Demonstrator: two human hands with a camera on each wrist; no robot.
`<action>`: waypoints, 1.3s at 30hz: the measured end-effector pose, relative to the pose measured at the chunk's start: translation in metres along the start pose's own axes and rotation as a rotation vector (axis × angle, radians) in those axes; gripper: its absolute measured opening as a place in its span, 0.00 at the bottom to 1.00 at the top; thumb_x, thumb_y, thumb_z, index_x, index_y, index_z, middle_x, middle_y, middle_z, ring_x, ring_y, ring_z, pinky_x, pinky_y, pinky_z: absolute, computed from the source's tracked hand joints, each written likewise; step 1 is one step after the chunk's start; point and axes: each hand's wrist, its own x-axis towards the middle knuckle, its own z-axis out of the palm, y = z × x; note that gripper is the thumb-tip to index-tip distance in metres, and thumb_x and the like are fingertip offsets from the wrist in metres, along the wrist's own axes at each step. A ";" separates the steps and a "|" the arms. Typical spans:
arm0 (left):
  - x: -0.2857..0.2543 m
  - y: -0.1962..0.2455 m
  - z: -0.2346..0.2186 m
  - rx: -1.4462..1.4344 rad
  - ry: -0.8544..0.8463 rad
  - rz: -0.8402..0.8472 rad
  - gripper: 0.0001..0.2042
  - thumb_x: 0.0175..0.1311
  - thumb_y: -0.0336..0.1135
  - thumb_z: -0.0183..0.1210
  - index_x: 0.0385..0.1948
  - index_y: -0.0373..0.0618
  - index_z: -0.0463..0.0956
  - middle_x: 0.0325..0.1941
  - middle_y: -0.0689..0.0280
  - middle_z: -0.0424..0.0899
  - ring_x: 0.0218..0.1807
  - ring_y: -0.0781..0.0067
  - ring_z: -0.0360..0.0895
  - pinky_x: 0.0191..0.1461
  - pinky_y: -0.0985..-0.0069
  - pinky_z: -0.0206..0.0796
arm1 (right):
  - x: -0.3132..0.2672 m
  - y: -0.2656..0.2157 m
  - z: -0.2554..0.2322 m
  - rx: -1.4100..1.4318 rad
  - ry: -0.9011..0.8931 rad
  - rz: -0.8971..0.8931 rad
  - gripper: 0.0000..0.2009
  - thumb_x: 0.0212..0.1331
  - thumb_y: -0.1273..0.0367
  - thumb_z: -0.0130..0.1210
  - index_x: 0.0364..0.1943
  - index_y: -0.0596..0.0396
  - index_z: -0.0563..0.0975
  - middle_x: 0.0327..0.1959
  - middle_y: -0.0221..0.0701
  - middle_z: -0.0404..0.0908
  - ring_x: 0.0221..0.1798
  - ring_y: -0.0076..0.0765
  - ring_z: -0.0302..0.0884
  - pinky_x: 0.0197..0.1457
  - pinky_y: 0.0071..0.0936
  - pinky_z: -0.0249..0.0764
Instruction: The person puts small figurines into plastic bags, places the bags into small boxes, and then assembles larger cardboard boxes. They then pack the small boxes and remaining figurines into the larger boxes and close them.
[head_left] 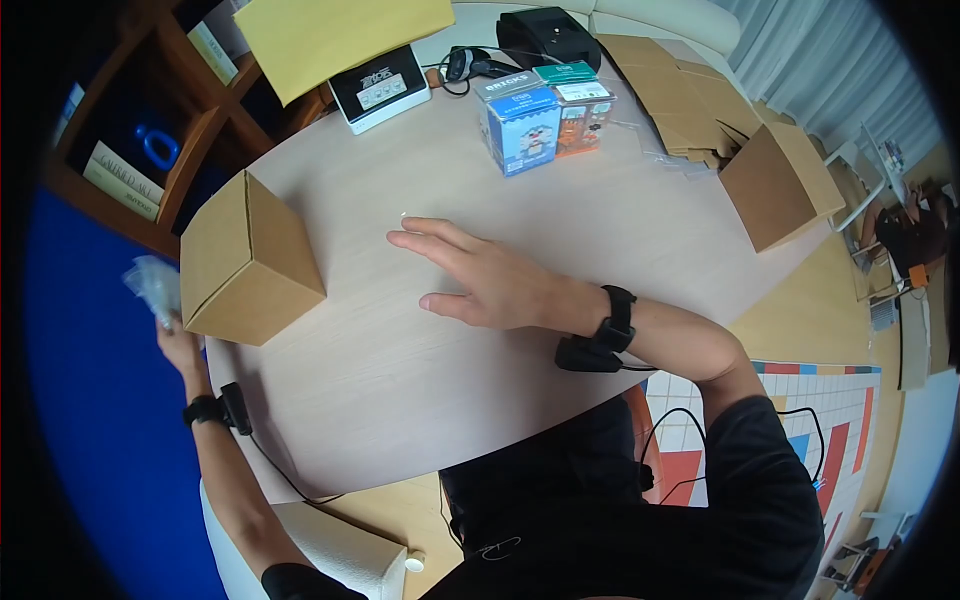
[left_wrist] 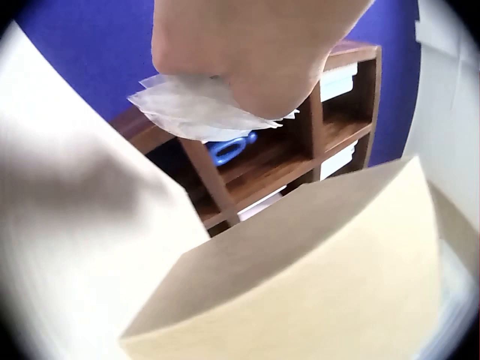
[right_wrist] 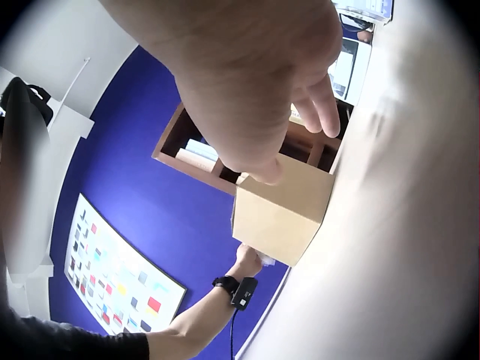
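My left hand (head_left: 180,350) is out past the table's left edge, gripping a crumpled clear plastic wrapper (head_left: 152,283). In the left wrist view the wrapper (left_wrist: 199,111) pokes out below the curled fingers. Right beside that hand, a closed brown cardboard box (head_left: 270,280) stands at the left edge of the table. My right hand (head_left: 490,280) hovers over the middle of the table with its fingers extended and thumb apart, holding nothing. From the right wrist view, the same box (right_wrist: 274,225) shows beyond the right hand (right_wrist: 240,97).
Two small toy boxes, one blue (head_left: 525,135) and one orange (head_left: 582,125), stand toward the back. Behind them are a black device (head_left: 550,38) and a white-framed box (head_left: 382,90) under a yellow sheet (head_left: 345,40). Another carton (head_left: 775,190) and flattened cardboard (head_left: 670,90) lie at right.
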 end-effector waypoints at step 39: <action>-0.232 0.292 0.101 -0.344 -1.288 0.185 0.22 0.65 0.30 0.59 0.62 0.46 0.69 0.66 0.61 0.72 0.76 0.60 0.55 0.68 0.70 0.57 | -0.052 0.246 -0.234 -0.362 0.539 0.802 0.31 0.67 0.48 0.49 0.58 0.65 0.73 0.56 0.42 0.78 0.55 0.42 0.77 0.60 0.36 0.71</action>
